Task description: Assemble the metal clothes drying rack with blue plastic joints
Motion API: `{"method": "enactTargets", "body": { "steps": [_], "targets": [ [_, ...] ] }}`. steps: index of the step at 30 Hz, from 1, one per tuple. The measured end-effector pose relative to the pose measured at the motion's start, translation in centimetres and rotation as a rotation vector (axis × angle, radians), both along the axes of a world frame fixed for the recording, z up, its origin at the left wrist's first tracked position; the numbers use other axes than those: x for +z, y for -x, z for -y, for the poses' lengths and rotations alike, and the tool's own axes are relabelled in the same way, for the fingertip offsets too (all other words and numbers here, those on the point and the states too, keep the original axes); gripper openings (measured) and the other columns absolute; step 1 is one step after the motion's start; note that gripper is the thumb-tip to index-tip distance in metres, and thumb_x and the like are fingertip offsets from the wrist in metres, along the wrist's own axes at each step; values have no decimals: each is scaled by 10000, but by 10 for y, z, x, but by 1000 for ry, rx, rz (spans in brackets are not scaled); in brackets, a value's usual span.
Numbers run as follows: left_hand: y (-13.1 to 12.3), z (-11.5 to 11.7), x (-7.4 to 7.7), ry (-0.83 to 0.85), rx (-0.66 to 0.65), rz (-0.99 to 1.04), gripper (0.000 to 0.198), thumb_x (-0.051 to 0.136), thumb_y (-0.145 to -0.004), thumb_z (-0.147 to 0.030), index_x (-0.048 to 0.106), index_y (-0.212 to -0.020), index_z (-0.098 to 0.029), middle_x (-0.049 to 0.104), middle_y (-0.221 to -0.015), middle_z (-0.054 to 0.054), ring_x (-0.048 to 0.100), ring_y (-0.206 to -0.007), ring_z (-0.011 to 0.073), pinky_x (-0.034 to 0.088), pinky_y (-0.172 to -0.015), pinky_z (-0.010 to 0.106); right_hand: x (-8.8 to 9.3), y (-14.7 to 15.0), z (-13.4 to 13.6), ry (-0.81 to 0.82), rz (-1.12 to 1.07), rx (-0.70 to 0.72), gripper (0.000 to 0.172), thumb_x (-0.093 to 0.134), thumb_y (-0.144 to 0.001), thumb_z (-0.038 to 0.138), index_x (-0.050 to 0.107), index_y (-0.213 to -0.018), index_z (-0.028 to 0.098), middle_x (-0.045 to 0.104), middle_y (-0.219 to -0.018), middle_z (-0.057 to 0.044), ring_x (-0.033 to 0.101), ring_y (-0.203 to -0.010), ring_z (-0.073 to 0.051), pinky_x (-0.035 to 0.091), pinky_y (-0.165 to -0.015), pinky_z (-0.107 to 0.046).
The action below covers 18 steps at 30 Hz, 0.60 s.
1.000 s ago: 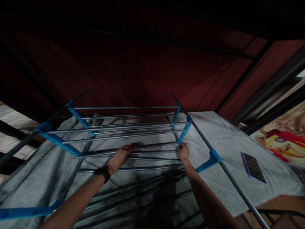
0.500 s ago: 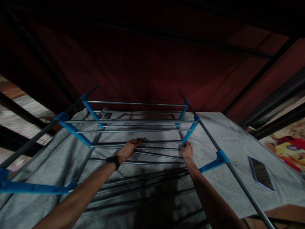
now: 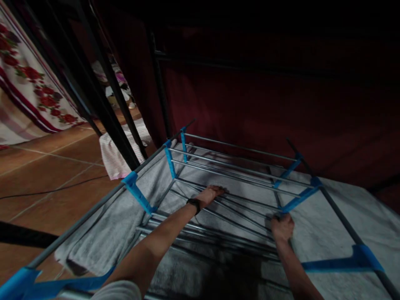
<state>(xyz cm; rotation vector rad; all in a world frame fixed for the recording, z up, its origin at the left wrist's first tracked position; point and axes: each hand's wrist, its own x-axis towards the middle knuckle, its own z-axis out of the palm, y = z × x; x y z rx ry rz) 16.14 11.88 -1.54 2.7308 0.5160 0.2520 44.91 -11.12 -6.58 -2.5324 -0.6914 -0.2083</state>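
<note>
A shoe rack frame of grey metal tubes [image 3: 237, 167] and blue plastic brackets [image 3: 170, 162] lies on a grey cloth. My left hand [image 3: 209, 195], with a dark band at its wrist, is closed over a crosswise tube in the middle of the frame. Its fingertips point right and are partly hidden in shadow. Near the lower end of a right-hand blue bracket [image 3: 298, 201], my right hand [image 3: 282, 227] is curled closed round a tube end; its fingers hide the exact joint. Several loose-looking tubes [image 3: 218, 231] run crosswise below both hands.
Grey cloth [image 3: 346, 200] spreads under the frame. Behind it hangs a dark red cloth [image 3: 237, 112]. Black metal posts [image 3: 103, 104] stand at the left, beside a tiled floor [image 3: 62, 166] with a cable [image 3: 56, 192]. A floral curtain [image 3: 34, 79] hangs farther left.
My view has turned left, so the rack appears farther right and the floor and curtain show. Both hands stay at about the same places on the rack.
</note>
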Motion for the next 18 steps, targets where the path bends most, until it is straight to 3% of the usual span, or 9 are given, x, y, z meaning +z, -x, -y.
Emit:
{"method": "enactTargets", "body": {
  "steps": [3,6,8,13,18],
  "targets": [
    [-1,-1,5,-8,-4,-36,601,408,-885,17,556,-1424,-203,612,-1415,112,564,-1308,221,403,-1120,377,-2,32,5,-40,40,24,651,428,-865,316,422,-1463,59,504,-1384,-289,506,-1257,-421,447,-957,-535],
    [-2,0,14,-39,-1,-91,586,423,-884,3,578,-1403,-222,612,-1424,86,580,-1291,222,422,-1091,355,0,61,4,42,50,385,541,362,-888,223,539,-1396,166,571,-1367,-179,532,-1253,-329,437,-998,-477],
    [-3,3,19,-63,12,-115,566,433,-890,-15,592,-1386,-237,622,-1413,74,605,-1257,223,442,-1063,351,3,72,-3,113,77,532,531,337,-900,182,572,-1376,209,589,-1380,-129,530,-1265,-291,418,-1017,-455],
    [-6,11,28,-150,57,-140,533,407,-913,-25,589,-1371,-228,614,-1418,91,629,-1213,234,452,-1031,380,22,77,-25,294,146,593,414,393,-941,196,670,-1246,234,667,-1250,-138,588,-1142,-301,335,-1045,-535],
    [-9,15,35,-212,71,-167,492,418,-928,-44,569,-1364,-214,642,-1356,130,646,-1157,245,442,-997,396,29,71,-29,334,148,660,379,404,-947,171,688,-1189,236,683,-1212,-124,612,-1122,-280,312,-1058,-505]
  ]
}}
